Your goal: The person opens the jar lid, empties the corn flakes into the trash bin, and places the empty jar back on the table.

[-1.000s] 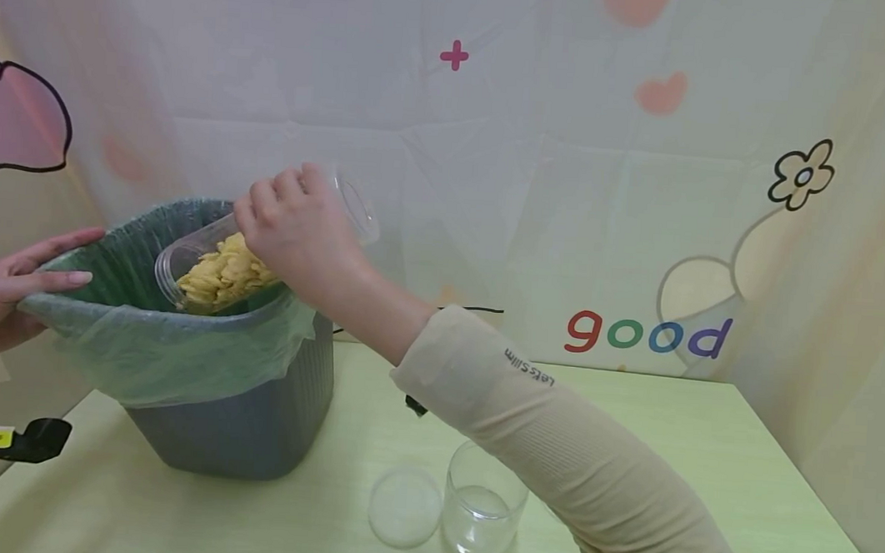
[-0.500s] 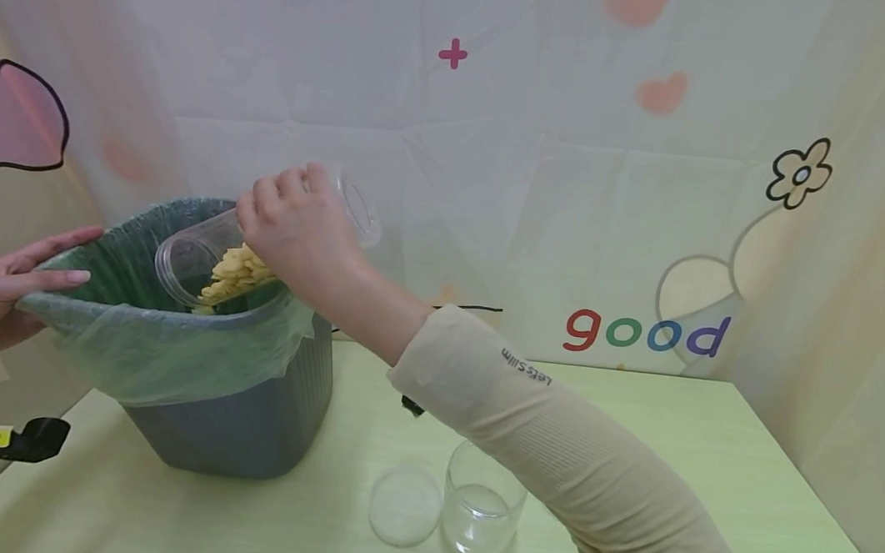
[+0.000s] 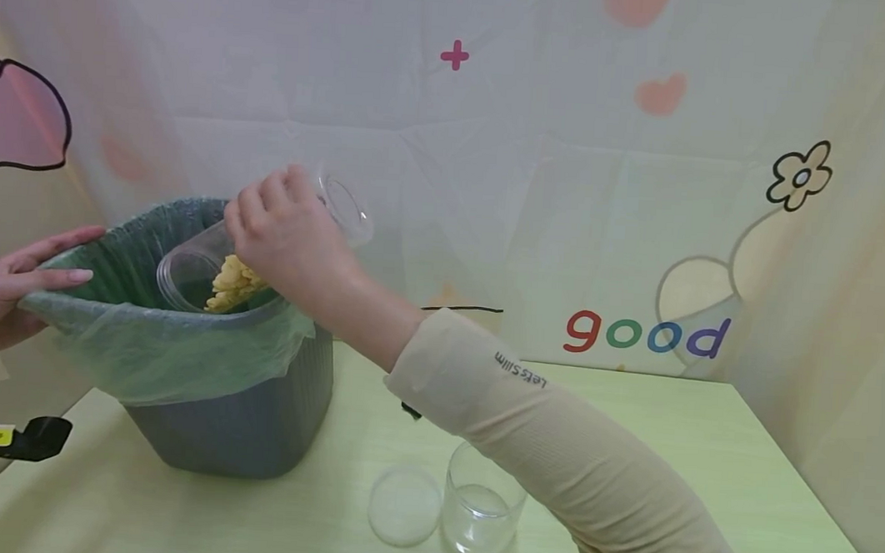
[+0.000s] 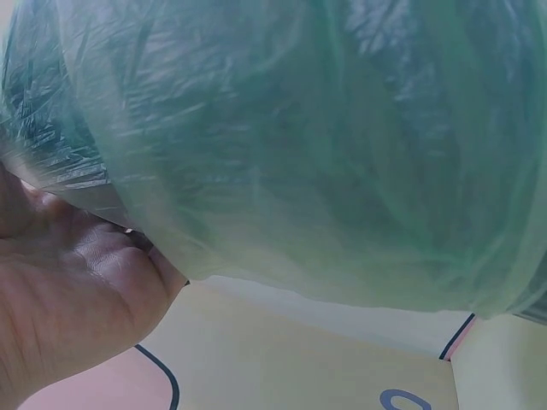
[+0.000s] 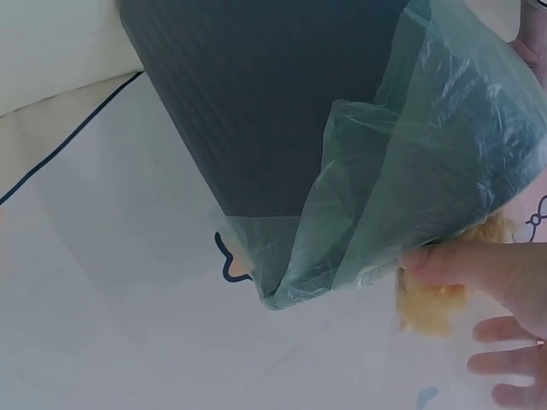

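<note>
A grey trash bin point(image 3: 239, 437) with a green plastic liner point(image 3: 183, 363) folded over its rim leans left on the table in the head view. My left hand point(image 3: 1, 303) grips the rim at the left, thumb over the liner. Above the bin's right side, my right hand point(image 3: 290, 231) holds a clear plastic jar point(image 3: 188, 267), tilted with its mouth down and left inside the opening. Yellow flakes or chips point(image 3: 235, 282) lie along the jar's lower side; the hand covers its middle. The right wrist view shows the flakes point(image 5: 427, 307) blurred beside the thumb.
A round clear lid point(image 3: 404, 508) lies flat on the pale green table point(image 3: 703, 457), next to a clear glass jar point(image 3: 483, 512). Part of a small black object point(image 3: 410, 410) shows beside the right sleeve. A printed curtain point(image 3: 492, 187) hangs behind.
Flakes near the jar's mouth have gone, so fewer show inside it now. My right hand and the jar have shifted slightly left; the left hand has stayed on the rim.
</note>
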`<action>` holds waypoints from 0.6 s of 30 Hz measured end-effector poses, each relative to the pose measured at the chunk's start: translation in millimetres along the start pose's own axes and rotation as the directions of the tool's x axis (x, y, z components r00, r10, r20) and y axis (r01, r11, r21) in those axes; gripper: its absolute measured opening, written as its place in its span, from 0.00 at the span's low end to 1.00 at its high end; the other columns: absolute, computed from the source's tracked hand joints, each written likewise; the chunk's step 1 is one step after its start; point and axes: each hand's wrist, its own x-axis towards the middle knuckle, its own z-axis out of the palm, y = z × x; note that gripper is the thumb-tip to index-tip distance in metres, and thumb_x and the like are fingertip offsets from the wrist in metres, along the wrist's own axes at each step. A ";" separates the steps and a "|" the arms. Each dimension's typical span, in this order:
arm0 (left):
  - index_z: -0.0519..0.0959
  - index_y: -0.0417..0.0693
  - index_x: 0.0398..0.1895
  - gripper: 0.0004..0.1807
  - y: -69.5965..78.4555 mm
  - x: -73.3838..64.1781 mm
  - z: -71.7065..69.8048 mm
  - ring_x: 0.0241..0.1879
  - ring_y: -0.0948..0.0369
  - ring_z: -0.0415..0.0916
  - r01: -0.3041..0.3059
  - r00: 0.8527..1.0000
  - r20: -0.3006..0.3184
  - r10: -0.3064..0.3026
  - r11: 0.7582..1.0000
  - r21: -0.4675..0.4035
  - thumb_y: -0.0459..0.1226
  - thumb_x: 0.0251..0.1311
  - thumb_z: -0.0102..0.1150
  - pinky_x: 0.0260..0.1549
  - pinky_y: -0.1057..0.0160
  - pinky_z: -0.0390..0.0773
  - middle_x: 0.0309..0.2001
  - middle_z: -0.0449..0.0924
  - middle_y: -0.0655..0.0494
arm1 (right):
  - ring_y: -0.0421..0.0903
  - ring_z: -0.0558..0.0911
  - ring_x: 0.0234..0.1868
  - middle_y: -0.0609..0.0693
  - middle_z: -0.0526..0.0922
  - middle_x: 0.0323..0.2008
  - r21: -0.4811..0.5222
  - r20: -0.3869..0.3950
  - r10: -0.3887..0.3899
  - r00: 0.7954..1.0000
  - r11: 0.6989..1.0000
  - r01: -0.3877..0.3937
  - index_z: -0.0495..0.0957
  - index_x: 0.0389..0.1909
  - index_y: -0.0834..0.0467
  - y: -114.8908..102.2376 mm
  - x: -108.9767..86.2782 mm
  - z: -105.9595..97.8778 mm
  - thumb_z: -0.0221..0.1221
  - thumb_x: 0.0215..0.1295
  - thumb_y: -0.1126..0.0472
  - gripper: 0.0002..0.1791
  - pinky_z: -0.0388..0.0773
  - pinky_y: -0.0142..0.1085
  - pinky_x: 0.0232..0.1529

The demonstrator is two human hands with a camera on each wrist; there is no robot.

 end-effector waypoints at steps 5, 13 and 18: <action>0.51 0.67 0.69 0.31 0.4 -0.2 1.0 0.48 0.65 0.52 0.002 1.000 0.005 -0.002 1.000 -0.006 0.32 0.66 0.41 0.33 0.71 0.70 0.64 0.44 0.61 | 0.50 0.74 0.51 0.50 0.76 0.48 -0.001 -0.019 -0.001 1.000 1.000 0.001 0.72 0.53 0.54 -3.0 -0.2 0.9 0.34 0.66 0.71 0.23 0.66 0.44 0.54; 0.51 0.65 0.69 0.31 -3.0 1.4 -1.4 0.48 0.65 0.54 0.002 1.000 -0.001 -0.003 1.000 -0.011 0.33 0.66 0.41 0.33 0.70 0.70 0.64 0.45 0.60 | 0.51 0.75 0.50 0.50 0.77 0.46 0.007 -0.038 0.008 0.999 1.000 -0.007 0.73 0.51 0.54 -4.0 -0.3 1.7 0.32 0.65 0.73 0.24 0.67 0.44 0.54; 0.51 0.66 0.69 0.31 -4.7 2.1 -2.4 0.47 0.65 0.54 -0.004 1.000 0.002 0.004 1.000 -0.010 0.32 0.66 0.41 0.33 0.70 0.71 0.63 0.46 0.61 | 0.50 0.75 0.50 0.50 0.77 0.46 0.004 -0.039 0.013 0.999 1.000 -0.013 0.73 0.51 0.54 -4.5 -0.3 1.2 0.32 0.65 0.72 0.24 0.67 0.44 0.54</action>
